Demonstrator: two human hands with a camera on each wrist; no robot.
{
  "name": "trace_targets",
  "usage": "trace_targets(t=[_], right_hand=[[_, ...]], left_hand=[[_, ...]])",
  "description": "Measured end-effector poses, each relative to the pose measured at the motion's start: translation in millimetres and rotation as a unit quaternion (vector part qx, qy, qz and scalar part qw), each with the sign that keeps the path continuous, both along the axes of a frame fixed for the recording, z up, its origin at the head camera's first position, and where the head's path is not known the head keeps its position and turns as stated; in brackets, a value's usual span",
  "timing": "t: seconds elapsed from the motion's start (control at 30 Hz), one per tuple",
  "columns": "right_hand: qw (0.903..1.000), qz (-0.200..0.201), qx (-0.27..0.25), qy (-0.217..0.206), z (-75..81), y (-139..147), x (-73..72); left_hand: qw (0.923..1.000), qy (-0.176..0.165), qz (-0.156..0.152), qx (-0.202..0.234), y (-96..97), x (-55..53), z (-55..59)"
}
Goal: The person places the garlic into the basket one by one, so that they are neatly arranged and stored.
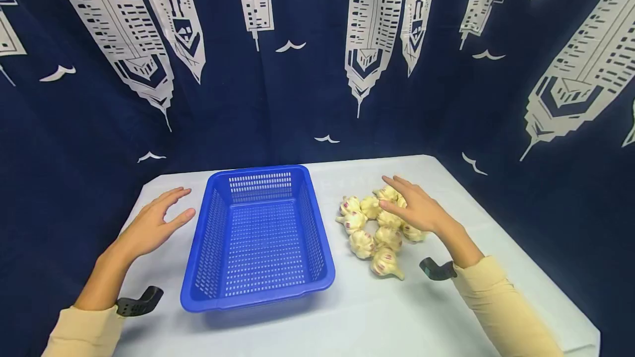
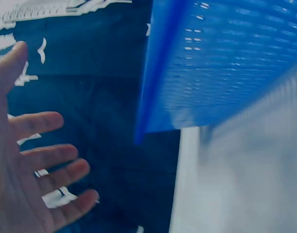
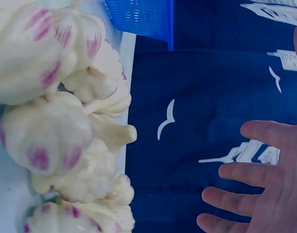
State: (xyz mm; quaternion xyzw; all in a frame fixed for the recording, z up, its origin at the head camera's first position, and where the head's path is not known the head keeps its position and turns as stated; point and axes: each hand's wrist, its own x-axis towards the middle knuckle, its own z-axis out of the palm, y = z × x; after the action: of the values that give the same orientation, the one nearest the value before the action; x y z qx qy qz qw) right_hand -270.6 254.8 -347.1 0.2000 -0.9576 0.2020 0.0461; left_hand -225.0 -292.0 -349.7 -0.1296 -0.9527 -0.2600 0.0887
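A cluster of garlic bulbs [image 1: 362,244] lies on the white tabletop [image 1: 357,313], just right of a blue basket [image 1: 265,247]. The bulbs are creamy white to pale yellow, plump and ribbed by the cloves inside, with pink-purple blotches that the right wrist view shows clearly on several skins. They sit close together, many touching, around a small gap of bare cloth. Their stubby necks point different ways: the bulb nearest the person points its neck toward the lower right, while one on the left edge points left.

The basket is rectangular with rounded corners, a smooth solid rim and sloping walls pierced by rows of small slots; its base is a fine grid with the pale surface showing through.

The left hand [image 1: 149,230] hangs beside the basket's left wall, apart from it, fingers extended and thumb held away. The right hand [image 1: 419,208] hovers over the right side of the cluster, fingers straight and spread, with a gap between it and the bulbs.
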Motion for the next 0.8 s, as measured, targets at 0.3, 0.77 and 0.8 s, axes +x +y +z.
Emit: trace_targets(t=[0.3,0.77,0.8], right_hand=[[0.9848,-0.006,-0.172,0.023,-28.8,8,17.6],[0.9183,0.009,-0.393,0.047,-48.0,-7,35.7],[0.9106,0.015,-0.411,0.043,-49.9,-9,35.6]], left_hand=[[0.9888,0.117,-0.029,0.088,-1.6,2.0,-49.3],[0.944,0.236,-0.087,0.214,-1.8,-4.4,-95.1],[0.9424,0.24,-0.086,0.217,-2.4,-3.8,-96.8]])
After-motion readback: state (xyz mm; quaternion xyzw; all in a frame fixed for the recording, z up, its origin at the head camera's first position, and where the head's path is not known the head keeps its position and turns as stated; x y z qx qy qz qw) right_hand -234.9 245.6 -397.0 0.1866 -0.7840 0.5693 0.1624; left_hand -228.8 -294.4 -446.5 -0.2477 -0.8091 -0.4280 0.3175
